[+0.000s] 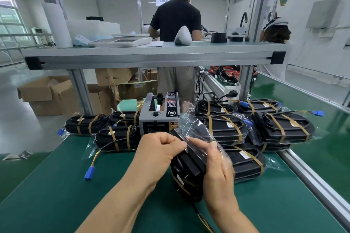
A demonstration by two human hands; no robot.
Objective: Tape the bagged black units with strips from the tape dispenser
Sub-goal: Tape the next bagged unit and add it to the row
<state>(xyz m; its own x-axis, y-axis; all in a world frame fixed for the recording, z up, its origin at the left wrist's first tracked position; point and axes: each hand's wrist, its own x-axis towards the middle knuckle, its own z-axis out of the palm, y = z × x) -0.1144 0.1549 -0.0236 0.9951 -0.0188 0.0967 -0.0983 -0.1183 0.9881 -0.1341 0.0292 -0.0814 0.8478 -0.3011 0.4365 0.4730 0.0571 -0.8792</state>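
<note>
— How was the bagged unit [189, 166] held?
— Before the tape dispenser [159, 115], it was clasped by the right hand [217, 174], its bag pinched by the curled left hand [161, 149]. Slack was judged best pulled taut before taping.
— And around?
— A green mat [75, 185] was spread beneath the dispenser, taped units [284, 128] stacked beside it.

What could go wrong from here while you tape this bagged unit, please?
1. The bag stands loose and crumpled above the unit, so tape could catch creases or stick to itself.
2. The left hand pinches only the bag while the right hand holds the tilted unit, which may slip in the slick plastic.
3. Its cable trails under the right wrist and might snag.
</note>
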